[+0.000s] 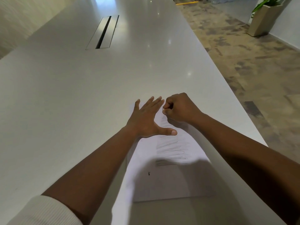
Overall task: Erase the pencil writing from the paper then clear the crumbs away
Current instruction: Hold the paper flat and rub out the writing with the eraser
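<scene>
A white sheet of paper lies on the grey table near its right edge. Grey pencil scribbles run down the sheet's middle, darkest at the lower end. My left hand lies flat with spread fingers on the paper's far left part, thumb pointing right. My right hand is curled at the paper's far end, fingertips pinched on something small and pale that is almost wholly hidden; it looks like an eraser. A tiny dark speck sits on the lower half of the sheet.
The table's right edge runs close beside the paper, with patterned floor beyond it. A cable slot is set into the table farther back. A potted plant stands on the floor at the far right.
</scene>
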### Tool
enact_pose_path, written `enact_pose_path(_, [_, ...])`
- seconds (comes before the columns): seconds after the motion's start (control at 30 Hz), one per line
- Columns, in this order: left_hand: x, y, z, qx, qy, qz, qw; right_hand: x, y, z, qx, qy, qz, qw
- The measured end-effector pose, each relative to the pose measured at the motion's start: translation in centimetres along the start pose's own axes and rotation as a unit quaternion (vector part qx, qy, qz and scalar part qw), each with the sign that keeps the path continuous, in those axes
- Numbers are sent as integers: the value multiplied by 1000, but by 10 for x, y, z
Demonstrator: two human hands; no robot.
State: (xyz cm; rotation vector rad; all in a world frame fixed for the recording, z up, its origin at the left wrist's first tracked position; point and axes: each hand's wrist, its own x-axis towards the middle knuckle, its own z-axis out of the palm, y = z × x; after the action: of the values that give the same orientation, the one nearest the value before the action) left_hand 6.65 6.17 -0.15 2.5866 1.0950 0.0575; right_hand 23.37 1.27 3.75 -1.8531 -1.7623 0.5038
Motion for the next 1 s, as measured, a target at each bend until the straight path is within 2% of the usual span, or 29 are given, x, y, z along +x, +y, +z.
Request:
enact_pose_path(0.17, [0, 1, -1, -5, -3, -1, 1000, -7, -4, 2, 5, 4, -34, 999])
enact_pose_path(0.37, [-1, 0, -3, 22, 0, 7, 1000, -20, -13, 6, 14, -79, -106, 991])
enact_pose_path(0.43, [-1, 1, -2, 4, 1, 2, 1000, -15, -10, 4, 16, -57, -92, 994])
enact_pose_path(0.57, [-3, 1, -1, -4, 3, -8, 1000, 5, 3, -6, -8, 39, -24, 999])
enact_pose_path(0.73, [-1, 1, -1, -2, 4, -4, 1000, 1, 0, 0, -26, 28, -62, 997])
enact_pose_path(0.9, [0, 1, -3, 20, -5, 4, 1000, -17, -13, 12, 2, -43, -150, 988])
enact_pose_path(1.0, [-2, 2, -3, -8, 2, -4, 1000, -5, -5, 5, -21, 16, -104, 994])
